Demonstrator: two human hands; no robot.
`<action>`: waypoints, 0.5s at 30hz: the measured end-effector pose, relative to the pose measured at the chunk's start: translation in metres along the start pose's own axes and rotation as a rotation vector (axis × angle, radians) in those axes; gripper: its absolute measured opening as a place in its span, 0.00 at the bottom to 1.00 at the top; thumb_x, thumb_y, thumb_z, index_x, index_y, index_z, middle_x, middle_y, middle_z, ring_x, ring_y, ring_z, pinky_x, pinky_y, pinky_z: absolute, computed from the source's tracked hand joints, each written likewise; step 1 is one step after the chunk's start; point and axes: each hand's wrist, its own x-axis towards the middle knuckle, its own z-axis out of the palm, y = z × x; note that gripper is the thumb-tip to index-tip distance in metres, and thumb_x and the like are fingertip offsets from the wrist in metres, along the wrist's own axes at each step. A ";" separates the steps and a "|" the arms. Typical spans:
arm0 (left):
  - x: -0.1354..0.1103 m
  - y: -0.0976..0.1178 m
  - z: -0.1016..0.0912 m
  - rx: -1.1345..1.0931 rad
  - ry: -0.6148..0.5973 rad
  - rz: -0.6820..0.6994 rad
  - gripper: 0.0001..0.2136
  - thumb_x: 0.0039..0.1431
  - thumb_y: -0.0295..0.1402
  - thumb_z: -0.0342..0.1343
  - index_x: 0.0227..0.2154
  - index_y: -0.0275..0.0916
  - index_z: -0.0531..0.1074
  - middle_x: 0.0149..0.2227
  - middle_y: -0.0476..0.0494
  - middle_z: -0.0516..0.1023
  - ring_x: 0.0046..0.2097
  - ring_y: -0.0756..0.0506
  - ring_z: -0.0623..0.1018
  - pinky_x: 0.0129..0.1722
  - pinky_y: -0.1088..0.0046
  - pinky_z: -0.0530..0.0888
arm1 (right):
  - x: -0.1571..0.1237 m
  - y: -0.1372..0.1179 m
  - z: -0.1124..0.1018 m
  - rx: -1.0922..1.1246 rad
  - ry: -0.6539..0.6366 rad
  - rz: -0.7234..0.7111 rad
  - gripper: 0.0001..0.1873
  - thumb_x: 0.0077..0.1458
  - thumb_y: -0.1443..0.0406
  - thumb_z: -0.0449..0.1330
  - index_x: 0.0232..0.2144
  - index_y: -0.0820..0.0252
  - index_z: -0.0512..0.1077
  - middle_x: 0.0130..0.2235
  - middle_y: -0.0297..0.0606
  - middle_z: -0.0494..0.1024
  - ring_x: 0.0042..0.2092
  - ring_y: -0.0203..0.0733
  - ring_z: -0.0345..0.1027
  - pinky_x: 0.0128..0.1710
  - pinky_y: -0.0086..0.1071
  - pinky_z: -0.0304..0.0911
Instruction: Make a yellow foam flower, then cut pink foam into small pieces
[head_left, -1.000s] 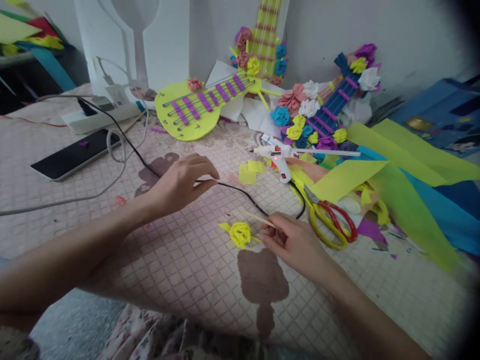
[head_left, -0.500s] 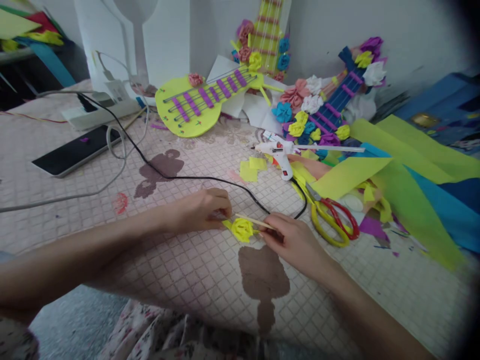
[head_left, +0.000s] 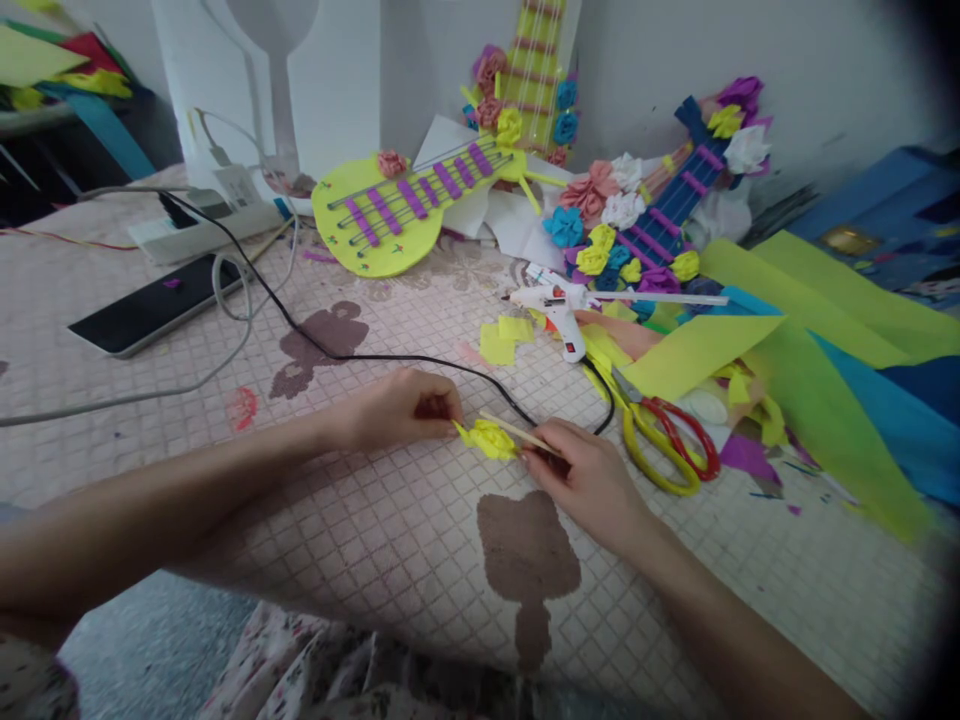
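Our left hand [head_left: 397, 408] pinches one tip of the yellow crumpled-paper flower [head_left: 491, 438] between our hands; our right hand [head_left: 589, 482] grips a thin pale wooden stick [head_left: 516, 432]; pulling too hard could tear the petals

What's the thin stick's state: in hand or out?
In hand: the thin stick is held in the right hand, its free end projecting beside the yellow paper flower.

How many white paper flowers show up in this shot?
3, all by the blue guitar: an upper flower and a lower flower along its left side, and a third flower at its upper right end. Others could be hidden.
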 end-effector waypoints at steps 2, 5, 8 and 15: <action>0.001 -0.005 0.002 -0.133 -0.023 -0.005 0.08 0.56 0.34 0.56 0.34 0.34 0.71 0.30 0.47 0.76 0.30 0.52 0.73 0.27 0.79 0.69 | 0.001 0.001 0.001 0.005 0.041 0.000 0.06 0.56 0.68 0.53 0.27 0.58 0.65 0.28 0.33 0.69 0.29 0.36 0.64 0.29 0.29 0.57; 0.003 -0.010 0.004 -0.302 -0.054 -0.002 0.09 0.55 0.35 0.57 0.36 0.34 0.70 0.33 0.44 0.76 0.33 0.51 0.76 0.31 0.77 0.71 | 0.003 0.003 0.001 0.027 0.082 -0.007 0.04 0.57 0.68 0.53 0.29 0.58 0.65 0.29 0.34 0.71 0.31 0.37 0.66 0.31 0.30 0.58; 0.003 -0.011 0.004 -0.368 -0.065 -0.010 0.10 0.55 0.35 0.58 0.36 0.34 0.69 0.34 0.43 0.77 0.34 0.50 0.76 0.33 0.75 0.72 | 0.005 0.004 -0.001 0.031 0.090 -0.004 0.04 0.57 0.69 0.54 0.29 0.58 0.65 0.29 0.34 0.71 0.31 0.37 0.66 0.31 0.30 0.58; 0.003 -0.007 0.004 -0.396 -0.056 -0.017 0.10 0.55 0.35 0.58 0.35 0.35 0.69 0.31 0.46 0.75 0.32 0.52 0.74 0.32 0.76 0.71 | 0.009 0.007 -0.003 0.004 0.117 -0.007 0.05 0.56 0.69 0.53 0.29 0.58 0.65 0.29 0.33 0.71 0.31 0.37 0.66 0.31 0.30 0.57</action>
